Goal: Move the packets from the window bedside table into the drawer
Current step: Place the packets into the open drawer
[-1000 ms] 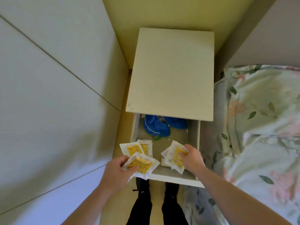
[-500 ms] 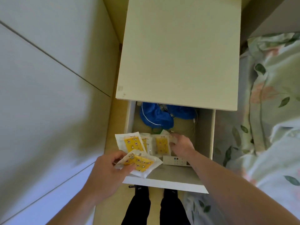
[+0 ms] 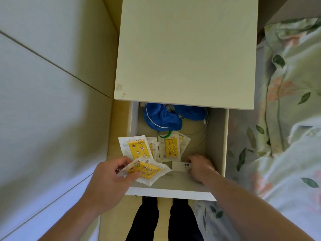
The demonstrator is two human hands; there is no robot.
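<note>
The cream bedside table (image 3: 185, 49) has nothing on its top, and its drawer (image 3: 172, 193) is pulled out below it. My left hand (image 3: 111, 181) grips a fan of white packets with yellow printed centres (image 3: 144, 169) over the drawer's front left corner. More of the same packets (image 3: 171, 147) lie flat in the middle of the drawer. My right hand (image 3: 199, 168) is down inside the drawer at the front right, with its fingers curled round the end of a small white remote (image 3: 179, 166).
Crumpled blue fabric (image 3: 163, 117), a white cable (image 3: 202, 133) and a green ring (image 3: 165, 135) fill the back of the drawer. A bed with a floral cover (image 3: 286, 119) is on the right, a pale wall (image 3: 43, 101) on the left. My legs (image 3: 163, 221) stand below the drawer front.
My right hand carried its packets into the drawer, let them go there and drew back to the white remote. My left hand still holds its packets in about the same place.
</note>
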